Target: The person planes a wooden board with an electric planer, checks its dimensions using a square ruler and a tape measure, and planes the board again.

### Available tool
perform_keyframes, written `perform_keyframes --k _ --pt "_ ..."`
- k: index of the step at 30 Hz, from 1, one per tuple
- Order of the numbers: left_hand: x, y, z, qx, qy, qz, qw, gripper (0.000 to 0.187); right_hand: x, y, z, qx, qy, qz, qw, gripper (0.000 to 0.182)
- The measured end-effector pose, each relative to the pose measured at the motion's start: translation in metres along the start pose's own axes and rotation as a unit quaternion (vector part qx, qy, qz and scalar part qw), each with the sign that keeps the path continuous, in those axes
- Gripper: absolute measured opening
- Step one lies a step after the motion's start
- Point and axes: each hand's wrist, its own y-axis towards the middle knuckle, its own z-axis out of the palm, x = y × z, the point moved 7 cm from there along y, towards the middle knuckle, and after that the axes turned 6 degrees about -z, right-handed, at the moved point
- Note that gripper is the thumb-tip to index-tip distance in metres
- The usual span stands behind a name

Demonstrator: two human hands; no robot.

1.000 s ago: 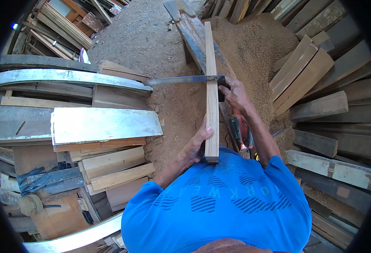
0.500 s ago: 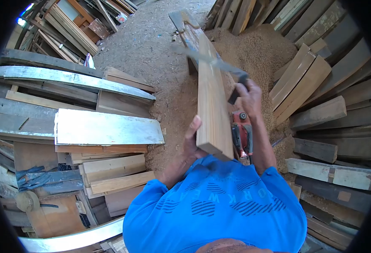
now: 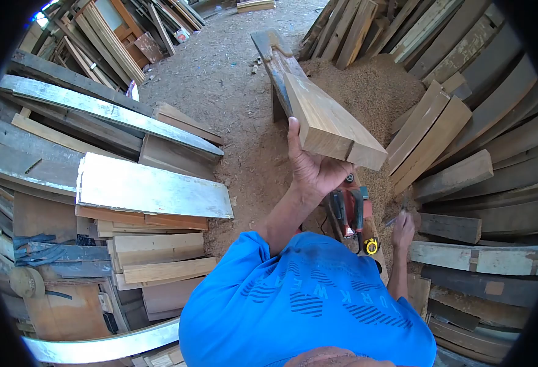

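My left hand point(image 3: 315, 171) grips the near end of a thick light-brown wooden plank point(image 3: 336, 119), thumb up its left side and fingers underneath. The plank is tilted, its end face toward me, above a narrow worn wooden bench point(image 3: 269, 46). My right hand point(image 3: 404, 229) is low at the right, above the shavings, slightly blurred. Its fingers look closed, but what they hold cannot be made out. A red and black electric planer point(image 3: 350, 211) rests on the bench below the plank. Close to it lies a yellow tape measure point(image 3: 372, 246).
Stacked boards, including a white-faced one point(image 3: 156, 186), fill the left side. More planks point(image 3: 431, 134) lie and lean at the right. A heap of wood shavings point(image 3: 367, 79) covers the ground beyond the bench.
The try square that was in my right hand across the plank has left it, and that hand has dropped down to the right. My left hand has raised and turned the plank's near end.
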Motion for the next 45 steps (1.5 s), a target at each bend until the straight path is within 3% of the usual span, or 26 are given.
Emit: perform_keyframes --k 4,6,9,16,23,32,36,41,44,45 --pt "0.004 0.0 0.003 -0.012 0.014 0.01 1.0 0.107 -0.081 -0.073 0.014 0.054 -0.122 0.085 0.987 0.043" --pt "0.005 0.0 0.003 -0.013 0.011 0.009 1.0 0.107 -0.138 -0.106 0.03 0.091 -0.139 0.114 0.98 0.04" --pt "0.006 0.001 0.003 -0.009 0.006 0.01 1.0 0.107 -0.165 -0.145 0.036 0.154 -0.091 0.143 0.973 0.038" --pt "0.003 0.0 0.002 -0.01 0.021 0.015 1.0 0.111 -0.186 -0.158 0.056 0.164 -0.141 0.116 0.97 0.036" --pt "0.0 -0.004 0.0 -0.012 0.01 0.009 1.0 0.11 -0.172 -0.11 0.052 0.118 -0.112 0.14 0.977 0.034" --pt "-0.017 -0.039 -0.014 -0.054 0.024 0.003 0.998 0.092 -0.175 -0.096 0.073 0.145 -0.116 0.091 0.978 0.029" --pt "-0.024 -0.079 -0.073 -0.148 0.067 -0.019 0.987 0.082 -0.198 -0.124 0.072 0.177 -0.066 0.165 0.968 0.027" --pt "-0.031 -0.127 -0.197 -0.221 0.134 -0.05 0.965 0.076 -0.208 -0.157 0.071 0.162 -0.038 0.16 0.973 0.029" --pt "-0.031 -0.163 -0.308 -0.227 0.186 -0.14 0.946 0.085 -0.193 -0.169 0.077 0.19 -0.034 0.16 0.968 0.029" --pt "-0.033 -0.17 -0.324 -0.252 0.253 -0.105 0.928 0.09 -0.184 -0.172 0.077 0.205 -0.029 0.162 0.965 0.029"
